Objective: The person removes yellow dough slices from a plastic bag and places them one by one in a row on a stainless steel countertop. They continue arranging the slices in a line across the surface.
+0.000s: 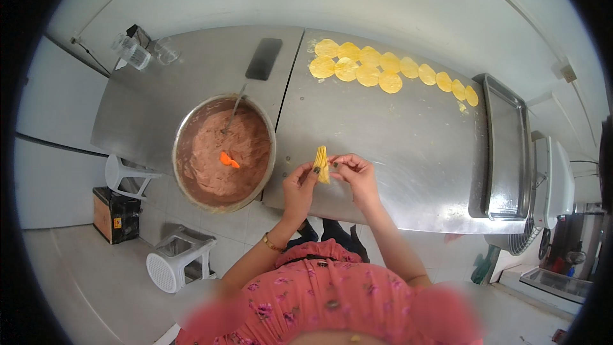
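Note:
A small stack of thin yellow dough rounds (322, 165) is held up in front of me, seen nearly edge-on. My left hand (299, 184) is closed on its left side, with the thumb and fingers pinching it. From the right, the fingertips of my right hand (357, 177) are bent together at the stack's edge. Farther off, yellow dough rounds (368, 75) lie flat in two rows on the metal table (383, 134). Left of my hands stands a large metal bowl (273, 153) of pinkish ground mixture (211, 153), with a metal utensil (235, 108) and an orange piece (228, 160) in it.
A dark flat rectangular object (264, 59) lies beyond the bowl. Clear containers (135, 51) stand at the far left. A metal tray (507, 147) sits at the table's right end, near a white appliance (554, 182). White stools (181, 259) and a black box (116, 214) are on the floor.

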`<action>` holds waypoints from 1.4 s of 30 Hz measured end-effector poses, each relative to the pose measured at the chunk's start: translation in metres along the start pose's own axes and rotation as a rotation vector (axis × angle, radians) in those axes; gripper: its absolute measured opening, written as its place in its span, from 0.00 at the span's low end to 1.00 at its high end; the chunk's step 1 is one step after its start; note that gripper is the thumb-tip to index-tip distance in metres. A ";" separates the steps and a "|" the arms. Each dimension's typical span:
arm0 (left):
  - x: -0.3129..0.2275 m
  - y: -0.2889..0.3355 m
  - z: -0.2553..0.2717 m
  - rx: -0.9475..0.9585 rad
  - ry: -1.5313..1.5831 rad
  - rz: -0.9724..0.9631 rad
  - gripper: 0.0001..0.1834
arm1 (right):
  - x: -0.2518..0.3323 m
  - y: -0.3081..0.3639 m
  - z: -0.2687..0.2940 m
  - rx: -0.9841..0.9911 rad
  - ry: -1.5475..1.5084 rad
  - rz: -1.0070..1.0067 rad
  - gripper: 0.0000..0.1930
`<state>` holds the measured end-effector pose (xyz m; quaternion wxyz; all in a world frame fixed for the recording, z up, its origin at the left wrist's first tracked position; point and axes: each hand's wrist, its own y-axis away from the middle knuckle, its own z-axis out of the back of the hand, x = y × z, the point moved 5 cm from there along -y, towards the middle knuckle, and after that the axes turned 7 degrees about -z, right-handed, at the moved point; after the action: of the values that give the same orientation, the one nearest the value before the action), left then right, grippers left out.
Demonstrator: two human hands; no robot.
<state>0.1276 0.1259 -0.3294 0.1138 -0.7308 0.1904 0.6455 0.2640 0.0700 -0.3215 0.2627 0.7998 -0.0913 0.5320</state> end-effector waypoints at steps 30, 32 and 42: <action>0.016 -0.012 -0.010 0.005 0.193 0.264 0.11 | 0.097 -0.123 0.198 -0.259 -0.618 0.456 0.23; 0.016 -0.011 -0.011 0.006 0.190 0.261 0.11 | 0.087 -0.139 0.209 -0.408 -0.553 0.298 0.23; 0.022 -0.007 -0.003 -0.035 0.221 0.321 0.08 | 0.062 -0.170 0.240 -0.908 0.839 0.395 0.16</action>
<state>0.1355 0.1277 -0.3514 -0.0249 -0.7593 0.3043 0.5747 0.5545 0.0979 -0.3920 0.4853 0.3014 -0.3420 0.7461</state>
